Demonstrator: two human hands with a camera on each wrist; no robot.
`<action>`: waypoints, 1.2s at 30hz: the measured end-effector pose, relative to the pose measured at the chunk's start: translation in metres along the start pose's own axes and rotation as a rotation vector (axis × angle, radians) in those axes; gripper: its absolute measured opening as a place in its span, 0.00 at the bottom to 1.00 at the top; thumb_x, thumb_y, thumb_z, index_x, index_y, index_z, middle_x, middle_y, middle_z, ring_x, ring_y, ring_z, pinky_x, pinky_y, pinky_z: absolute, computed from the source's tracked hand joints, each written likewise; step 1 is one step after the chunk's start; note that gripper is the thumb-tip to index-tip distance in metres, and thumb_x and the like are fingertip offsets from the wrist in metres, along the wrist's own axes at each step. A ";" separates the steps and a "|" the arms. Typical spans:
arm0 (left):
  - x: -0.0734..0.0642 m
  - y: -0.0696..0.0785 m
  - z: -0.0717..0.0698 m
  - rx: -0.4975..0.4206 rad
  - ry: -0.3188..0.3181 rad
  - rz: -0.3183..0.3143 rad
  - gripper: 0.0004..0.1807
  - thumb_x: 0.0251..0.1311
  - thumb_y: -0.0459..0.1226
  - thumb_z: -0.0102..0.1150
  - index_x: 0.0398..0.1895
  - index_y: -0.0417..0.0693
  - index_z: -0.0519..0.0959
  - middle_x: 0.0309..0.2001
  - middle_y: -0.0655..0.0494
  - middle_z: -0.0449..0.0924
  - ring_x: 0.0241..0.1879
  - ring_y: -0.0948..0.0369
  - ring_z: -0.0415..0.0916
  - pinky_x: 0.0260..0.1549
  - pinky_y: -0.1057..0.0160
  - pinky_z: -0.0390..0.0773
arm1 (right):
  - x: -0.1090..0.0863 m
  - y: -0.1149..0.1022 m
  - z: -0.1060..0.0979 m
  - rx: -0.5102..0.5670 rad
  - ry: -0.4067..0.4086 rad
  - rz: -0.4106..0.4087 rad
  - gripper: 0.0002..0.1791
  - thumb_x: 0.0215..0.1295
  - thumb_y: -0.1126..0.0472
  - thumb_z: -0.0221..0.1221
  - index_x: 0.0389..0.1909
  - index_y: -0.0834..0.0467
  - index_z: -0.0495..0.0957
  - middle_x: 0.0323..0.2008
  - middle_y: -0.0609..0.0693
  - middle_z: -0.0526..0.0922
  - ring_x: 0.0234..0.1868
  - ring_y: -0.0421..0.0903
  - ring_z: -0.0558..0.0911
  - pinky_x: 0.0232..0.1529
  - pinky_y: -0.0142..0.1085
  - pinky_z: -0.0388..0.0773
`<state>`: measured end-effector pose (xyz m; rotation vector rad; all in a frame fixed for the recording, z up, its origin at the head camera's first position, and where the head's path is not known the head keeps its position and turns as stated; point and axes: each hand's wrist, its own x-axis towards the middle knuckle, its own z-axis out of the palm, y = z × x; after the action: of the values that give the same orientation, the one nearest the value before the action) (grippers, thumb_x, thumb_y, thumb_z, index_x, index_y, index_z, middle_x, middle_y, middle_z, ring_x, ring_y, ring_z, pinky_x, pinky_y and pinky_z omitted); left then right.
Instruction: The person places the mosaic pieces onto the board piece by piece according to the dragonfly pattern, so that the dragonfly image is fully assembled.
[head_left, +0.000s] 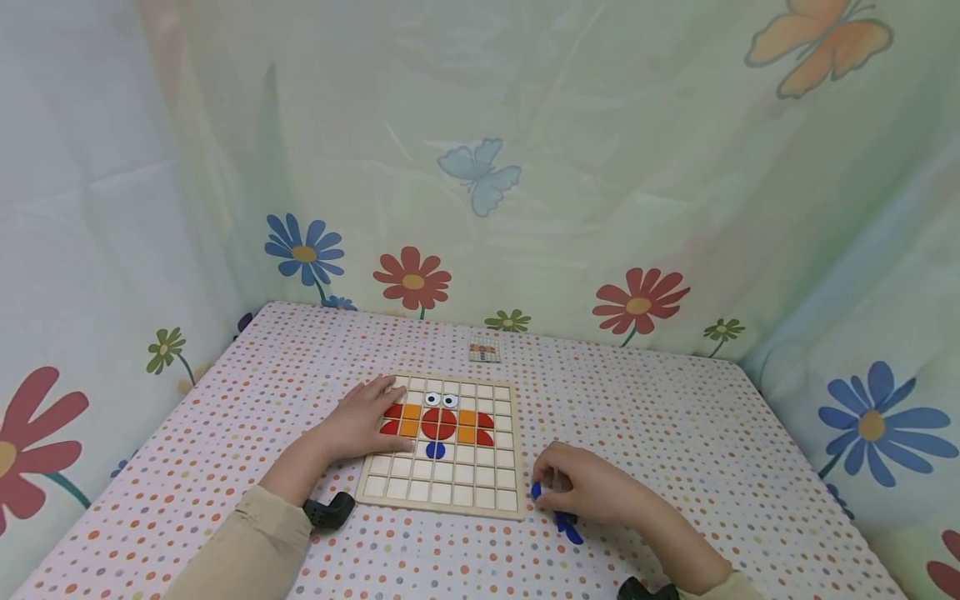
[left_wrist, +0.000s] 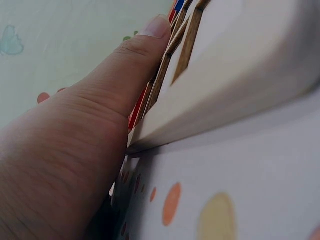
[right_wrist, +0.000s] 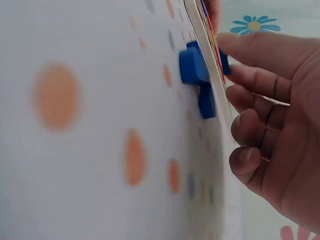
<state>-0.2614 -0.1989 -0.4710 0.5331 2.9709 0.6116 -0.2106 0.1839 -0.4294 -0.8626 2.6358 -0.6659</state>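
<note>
A wooden grid board [head_left: 438, 507] lies on the table, with red, orange, blue and eye-patterned pieces set in its squares. My left hand [head_left: 363, 423] rests on the board's left side, its thumb and fingers stretched over the squares. To the right of the board, my right hand [head_left: 588, 483] pinches a small blue piece [right_wrist: 224, 61] between thumb and index finger, just above the table. Below that hand lie a few more blue pieces [head_left: 572, 533], partly hidden by it in the head view. A blue circle [head_left: 435, 450] sits under the red circle [head_left: 438, 423] on the board.
Behind the board lies a small picture card [head_left: 484, 350] with a similar pattern. A dotted cloth covers the table [head_left: 637, 400], and a flowered curtain [head_left: 525, 250] hangs behind it. Black wrist devices [head_left: 330, 511] show at both wrists.
</note>
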 end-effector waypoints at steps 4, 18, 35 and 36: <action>0.001 0.001 0.000 -0.015 -0.008 0.011 0.56 0.48 0.71 0.61 0.76 0.53 0.60 0.79 0.49 0.49 0.79 0.45 0.44 0.76 0.42 0.46 | 0.004 -0.007 -0.004 -0.026 0.028 0.003 0.11 0.62 0.48 0.67 0.40 0.43 0.77 0.34 0.39 0.76 0.28 0.35 0.71 0.27 0.29 0.73; -0.001 0.001 0.001 -0.019 -0.019 -0.012 0.56 0.48 0.70 0.63 0.77 0.53 0.60 0.79 0.49 0.48 0.79 0.46 0.43 0.77 0.42 0.45 | 0.060 -0.054 -0.002 -0.023 -0.002 -0.075 0.09 0.63 0.49 0.66 0.40 0.44 0.78 0.25 0.39 0.74 0.26 0.35 0.70 0.27 0.30 0.70; -0.002 -0.001 -0.002 0.002 0.002 0.029 0.55 0.49 0.70 0.62 0.76 0.50 0.61 0.78 0.46 0.50 0.78 0.44 0.45 0.76 0.40 0.47 | 0.112 -0.092 0.038 -0.051 -0.058 -0.040 0.10 0.61 0.48 0.68 0.35 0.45 0.77 0.23 0.38 0.75 0.24 0.35 0.72 0.27 0.28 0.70; -0.002 -0.001 -0.003 0.000 0.002 0.030 0.55 0.49 0.70 0.62 0.76 0.50 0.61 0.78 0.46 0.50 0.78 0.44 0.45 0.76 0.40 0.47 | 0.113 -0.093 0.039 -0.063 -0.052 -0.045 0.10 0.61 0.48 0.68 0.35 0.45 0.77 0.22 0.38 0.75 0.24 0.35 0.72 0.26 0.28 0.70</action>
<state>-0.2604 -0.2010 -0.4688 0.5779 2.9704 0.6145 -0.2382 0.0352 -0.4295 -0.9470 2.6106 -0.5667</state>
